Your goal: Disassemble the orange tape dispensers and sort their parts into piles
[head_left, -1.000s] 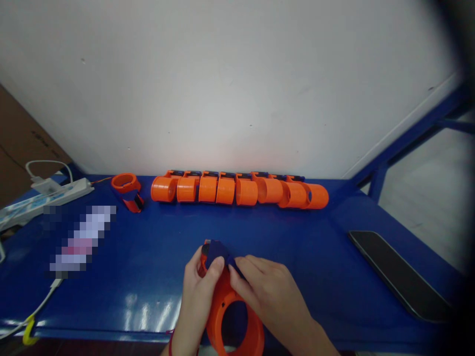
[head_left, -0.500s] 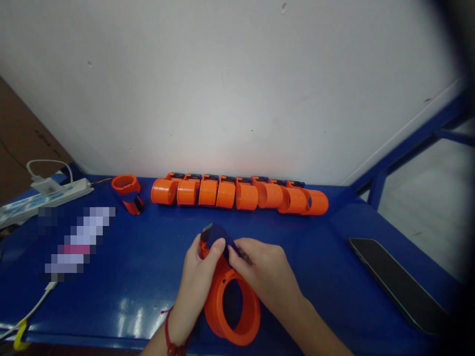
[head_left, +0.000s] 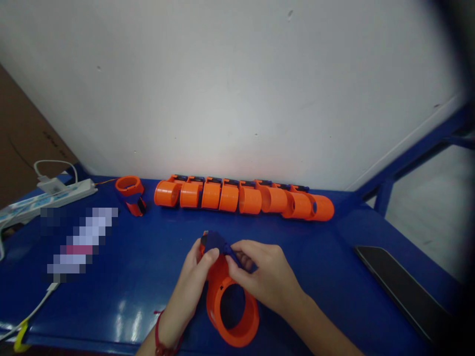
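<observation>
Both my hands are together at the front of the blue table, holding an orange plastic ring-shaped dispenser (head_left: 214, 301) that looks like a tape dispenser. Its round body rests low, near the table's front edge. My left hand (head_left: 187, 282) grips its upper end, with the thumb on a navy blue piece (head_left: 213, 241). My right hand (head_left: 265, 277) pinches the edge of that navy piece from the right. My fingers hide part of the piece and the joint beneath it.
A row of several orange dispensers (head_left: 230, 198) lies along the wall, with another orange one (head_left: 129, 192) left of it. On the blue table (head_left: 111, 316) are a pixelated object (head_left: 79, 242), a power strip (head_left: 48, 198), a white cable (head_left: 33, 311) and a black phone-like slab (head_left: 401, 291).
The orange ring now sits fully in view and has swung slightly. My right fingers have shifted on the navy piece. The whole scene has moved slightly in the view.
</observation>
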Demonstrator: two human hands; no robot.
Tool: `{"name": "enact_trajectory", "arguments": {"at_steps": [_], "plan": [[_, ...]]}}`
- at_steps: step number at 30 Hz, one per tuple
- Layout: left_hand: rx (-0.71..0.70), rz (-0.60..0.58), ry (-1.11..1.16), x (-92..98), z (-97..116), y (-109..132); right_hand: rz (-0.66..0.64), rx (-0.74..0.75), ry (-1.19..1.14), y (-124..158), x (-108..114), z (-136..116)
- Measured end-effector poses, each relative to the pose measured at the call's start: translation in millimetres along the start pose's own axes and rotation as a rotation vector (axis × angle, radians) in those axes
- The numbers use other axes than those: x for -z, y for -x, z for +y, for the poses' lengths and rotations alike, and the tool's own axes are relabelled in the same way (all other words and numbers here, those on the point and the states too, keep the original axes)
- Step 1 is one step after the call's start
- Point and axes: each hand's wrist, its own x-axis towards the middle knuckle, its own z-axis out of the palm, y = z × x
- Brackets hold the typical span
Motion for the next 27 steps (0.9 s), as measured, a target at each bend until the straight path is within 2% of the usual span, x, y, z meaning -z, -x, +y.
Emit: {"name": "enact_trajectory", "arguments": {"at_steps": [3, 7, 11, 16, 27], "plan": [[0.031, 0.008, 0.007, 1.5, -2, -2, -0.029, -0.008, 0.044, 0, -2, 1], [0.054, -0.006, 0.013, 0.0, 0, -3, -0.004, 0.002, 0.078, 1, -3, 5], [0.026, -0.042, -0.003, -1.5, 0, -1, 0.020, 0.049, 0.130, 4, -5, 8], [-0.009, 0.075, -0.084, -3.0, -4, -1, 0.044, 0.150, 0.239, 8, -11, 8], [-0.099, 0.124, -0.149, -10.7, -3, -2, 0.060, 0.177, 0.312, 10, -17, 5]]}}
